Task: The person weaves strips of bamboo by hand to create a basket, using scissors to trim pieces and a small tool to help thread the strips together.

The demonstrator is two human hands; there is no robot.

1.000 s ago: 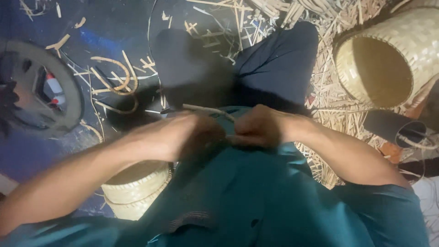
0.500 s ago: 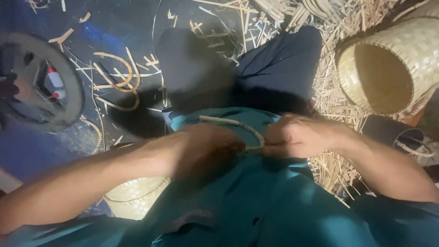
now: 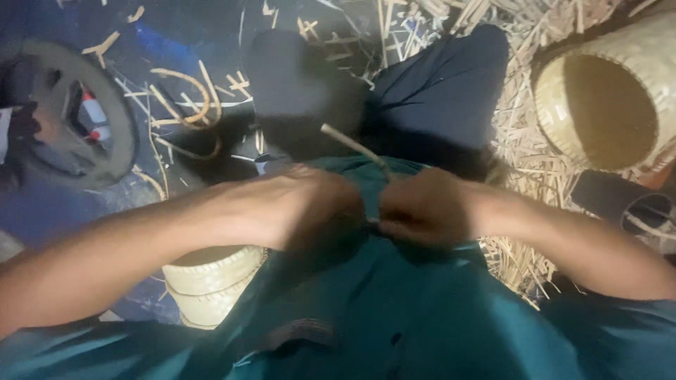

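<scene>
Both my hands meet close in front of my teal shirt. My left hand [image 3: 303,207] is curled and blurred, its fingers closed near the lower end of a thin pale cane strip [image 3: 352,148]. My right hand [image 3: 422,207] is closed on the same strip, which sticks up and to the left from between the two hands. The strip's lower part is hidden by my fingers.
A large woven basket [image 3: 605,105] lies on its side at the right, mouth toward me. A small woven basket [image 3: 211,281] sits under my left forearm. A dark wheel-shaped object [image 3: 70,119] lies at the left. Cane strips and shavings [image 3: 183,105] litter the dark floor.
My hands drew apart with the strip bent in an arc, then came back together. The strip now stands straight, pointing up and left.
</scene>
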